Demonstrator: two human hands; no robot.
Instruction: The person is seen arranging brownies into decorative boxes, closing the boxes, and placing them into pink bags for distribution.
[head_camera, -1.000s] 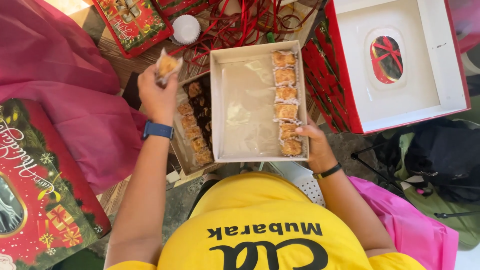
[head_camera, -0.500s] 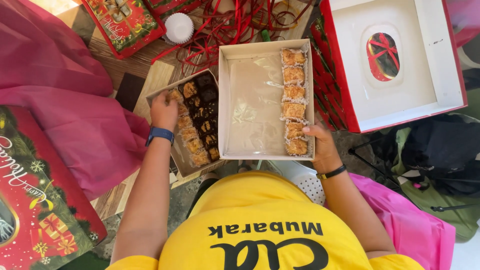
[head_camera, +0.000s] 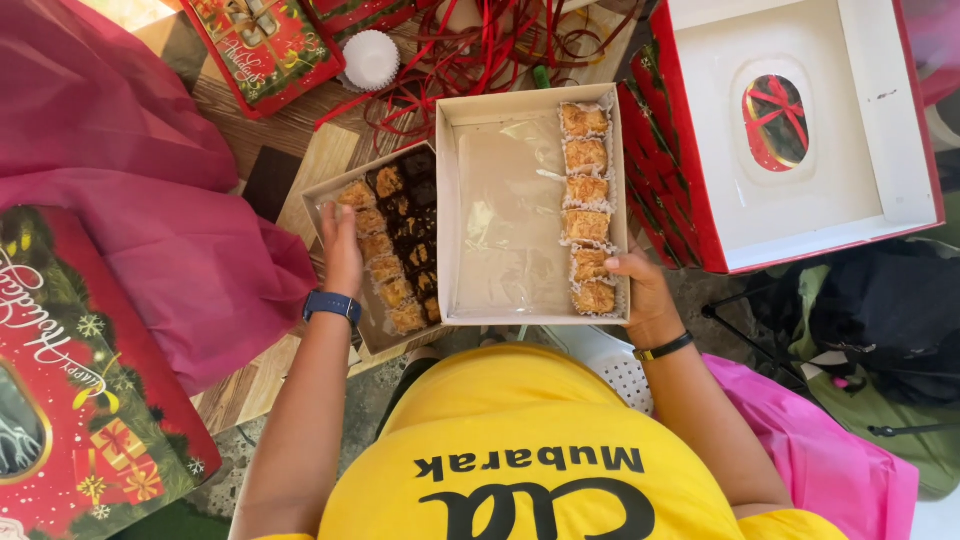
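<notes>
Down from its raised position, our left hand (head_camera: 342, 252) now lies empty, fingers loosely out, on the pastry tray (head_camera: 385, 250); we're mid-transfer, so next we must pinch another piece. Right hand (head_camera: 640, 285) grips the white box (head_camera: 510, 210) corner. Wooden surface (head_camera: 310, 175), ribbons (head_camera: 450, 50), pink tissue (head_camera: 150, 200) around

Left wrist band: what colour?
Dark blue, seen in the head view: the band sits just below the left hand.

Left hand (head_camera: 342, 252) touches sweets tray (head_camera: 385, 250); right hand (head_camera: 645, 292) steadies white box (head_camera: 500, 210)
</notes>
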